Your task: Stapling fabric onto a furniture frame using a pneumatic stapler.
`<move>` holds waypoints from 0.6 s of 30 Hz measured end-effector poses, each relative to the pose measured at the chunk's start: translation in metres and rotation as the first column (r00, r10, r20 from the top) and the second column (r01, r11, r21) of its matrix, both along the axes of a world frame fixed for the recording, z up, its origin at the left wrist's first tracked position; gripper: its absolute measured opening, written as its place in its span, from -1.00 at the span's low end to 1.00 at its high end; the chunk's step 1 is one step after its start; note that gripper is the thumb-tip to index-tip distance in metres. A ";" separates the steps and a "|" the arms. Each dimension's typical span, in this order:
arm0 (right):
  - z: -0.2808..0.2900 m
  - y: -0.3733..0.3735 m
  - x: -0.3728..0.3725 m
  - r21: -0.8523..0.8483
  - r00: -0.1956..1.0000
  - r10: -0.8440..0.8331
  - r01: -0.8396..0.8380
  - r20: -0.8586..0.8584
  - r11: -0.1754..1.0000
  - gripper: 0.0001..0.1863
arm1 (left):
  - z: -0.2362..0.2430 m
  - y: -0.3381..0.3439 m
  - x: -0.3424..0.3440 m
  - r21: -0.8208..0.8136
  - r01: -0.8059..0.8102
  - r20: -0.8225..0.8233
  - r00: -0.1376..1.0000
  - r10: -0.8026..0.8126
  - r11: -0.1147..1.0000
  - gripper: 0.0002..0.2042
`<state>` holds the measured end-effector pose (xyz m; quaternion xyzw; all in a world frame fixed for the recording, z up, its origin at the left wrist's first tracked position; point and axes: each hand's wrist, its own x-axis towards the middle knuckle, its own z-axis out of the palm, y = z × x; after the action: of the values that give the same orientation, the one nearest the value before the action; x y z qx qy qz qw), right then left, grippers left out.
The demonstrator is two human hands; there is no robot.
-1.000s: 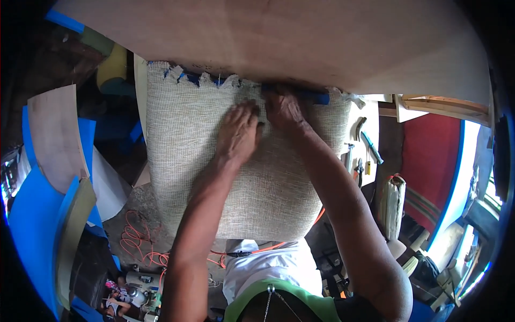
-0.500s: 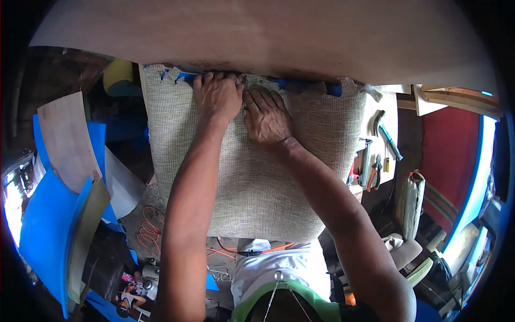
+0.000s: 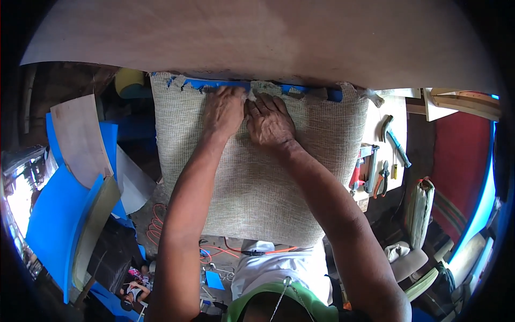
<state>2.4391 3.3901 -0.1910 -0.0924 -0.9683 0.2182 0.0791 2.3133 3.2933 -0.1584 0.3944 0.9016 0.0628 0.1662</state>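
Note:
A beige woven fabric cover [image 3: 252,188] spreads over a broad cushion-like piece in front of me. Its frayed far edge leaves a blue strip [image 3: 204,83] showing along a large tan panel [image 3: 257,40]. My left hand [image 3: 222,114] is at that edge, knuckles up, its fingers bent and smeared by motion; whether they pinch the cloth is unclear. Close beside it, my right hand [image 3: 271,121] lies palm down on the fabric, fingers stretched toward the edge. The fingertips of both hands almost meet at a loose fabric tuft [image 3: 263,87].
On a pale board at right lie a hammer [image 3: 397,142], pliers [image 3: 381,180], a yellow-handled screwdriver [image 3: 395,165] and a staple-gun-like tool [image 3: 369,167]. Blue sheets [image 3: 53,214] and a curved wooden panel [image 3: 80,137] stand at left. Below, an orange hose [image 3: 155,225] crosses the floor; a person [image 3: 134,292] is beyond.
My left hand has drawn back slightly from the far edge toward me, and more of the blue strip shows. The right hand stays in nearly the same place on the fabric. The view has shifted slightly.

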 end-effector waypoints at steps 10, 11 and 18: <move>-0.004 -0.003 -0.003 -0.021 0.996 -0.036 0.034 -0.082 0.999 -0.50 | 0.006 0.006 -0.056 -0.056 -0.028 0.192 0.981 0.038 0.998 -0.67; -0.003 -0.005 -0.003 -0.013 0.995 -0.038 0.037 -0.091 0.999 -0.50 | 0.003 0.002 -0.054 -0.065 -0.025 0.190 0.981 0.037 0.998 -0.67; -0.007 0.000 0.001 0.018 0.995 -0.061 0.063 -0.079 0.998 -0.50 | -0.008 -0.003 -0.005 0.044 0.006 -0.265 0.964 0.006 0.999 -0.70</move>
<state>2.4396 3.3900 -0.1978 -0.1131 -0.9634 0.2090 0.1245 2.3087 3.2908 -0.1664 0.4030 0.9140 0.0297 0.0353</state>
